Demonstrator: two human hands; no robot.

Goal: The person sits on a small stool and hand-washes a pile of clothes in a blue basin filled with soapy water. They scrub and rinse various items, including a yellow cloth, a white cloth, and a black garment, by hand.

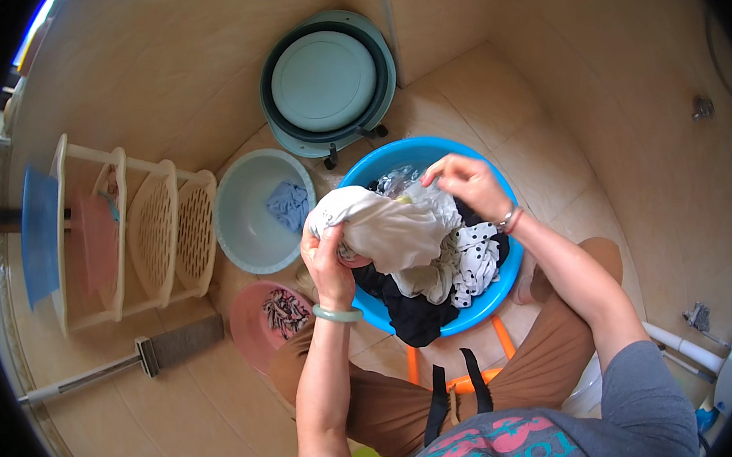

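A blue basin [370, 170] full of laundry stands on the tiled floor in front of my knees. My left hand [326, 261] grips one end of a white garment [383, 227] at the basin's left rim. My right hand [464, 181] pinches the cloth at the far side of the pile, fingers closed on it. Under the white garment lie a black piece [415, 317] hanging over the near rim and a white cloth with black dots [474, 259].
A pale basin [243, 237] holding a small blue cloth sits to the left. A pink basin [254, 321] is near my left knee. Stacked round tubs [326, 83] lean on the wall. A cream plastic rack [129, 236], a long-handled brush [137, 359] and an orange stool [462, 381] are close by.
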